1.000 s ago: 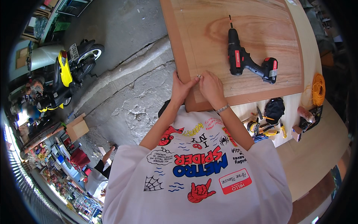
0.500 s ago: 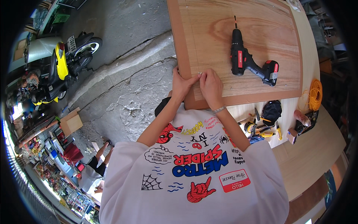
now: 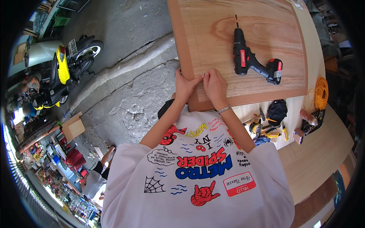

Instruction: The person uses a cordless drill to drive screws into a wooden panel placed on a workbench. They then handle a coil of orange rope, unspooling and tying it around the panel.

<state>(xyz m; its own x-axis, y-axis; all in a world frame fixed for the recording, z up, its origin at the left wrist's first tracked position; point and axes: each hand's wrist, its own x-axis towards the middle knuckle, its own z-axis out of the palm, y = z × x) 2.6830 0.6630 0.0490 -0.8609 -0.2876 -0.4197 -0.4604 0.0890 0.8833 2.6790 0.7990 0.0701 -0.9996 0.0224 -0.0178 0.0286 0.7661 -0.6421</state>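
Observation:
My left hand (image 3: 186, 84) rests at the near left corner of a framed wooden panel (image 3: 266, 34). Its thumb reaches over the brown border toward my right hand (image 3: 216, 89). The fingertips of both hands meet in a pinch above the panel. Between them shows a tiny pale, shiny piece (image 3: 203, 74), too small to name. A black and red cordless drill (image 3: 241, 57) with a long bit lies on the panel, just beyond my right hand. The left fingers curl over the panel's edge and are partly hidden.
Right of the panel, a light wooden table (image 3: 300, 161) holds a tape measure (image 3: 255, 128), a black pouch (image 3: 277, 111), several hand tools and a coil of orange cord (image 3: 321, 93). A yellow motorcycle (image 3: 62, 68) stands on the concrete floor at left. Another person (image 3: 93, 182) is at lower left.
The panel and drill appear slightly farther left and up in the picture. Both hands keep their pinch at the same corner.

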